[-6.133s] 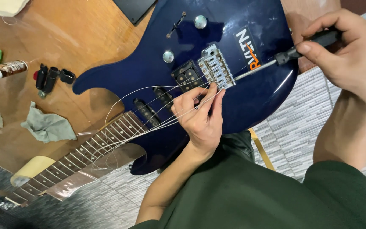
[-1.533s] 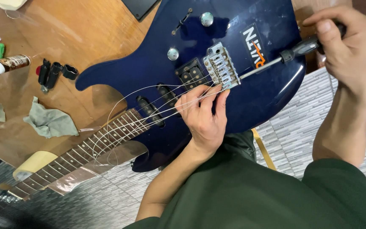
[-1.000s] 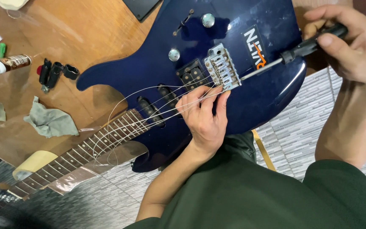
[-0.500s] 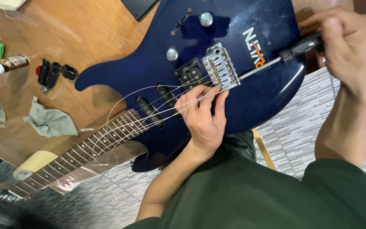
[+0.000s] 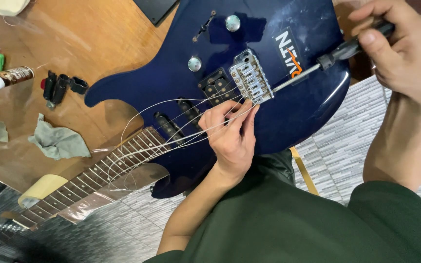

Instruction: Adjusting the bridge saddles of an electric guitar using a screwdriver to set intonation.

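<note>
Screwdriver (image 5: 317, 62): rigid, light; right hand (image 5: 395, 48) clenched on its black handle.
Strings (image 5: 171, 131): slack, springy; left hand (image 5: 232, 134) pinches them beside the bridge (image 5: 250, 83).

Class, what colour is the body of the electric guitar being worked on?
Glossy dark blue: the guitar body shows best in the head view, the only one given.

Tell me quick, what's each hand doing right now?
Left hand: pinching the loose strings beside the bridge.
Right hand: closed on the screwdriver.
</note>
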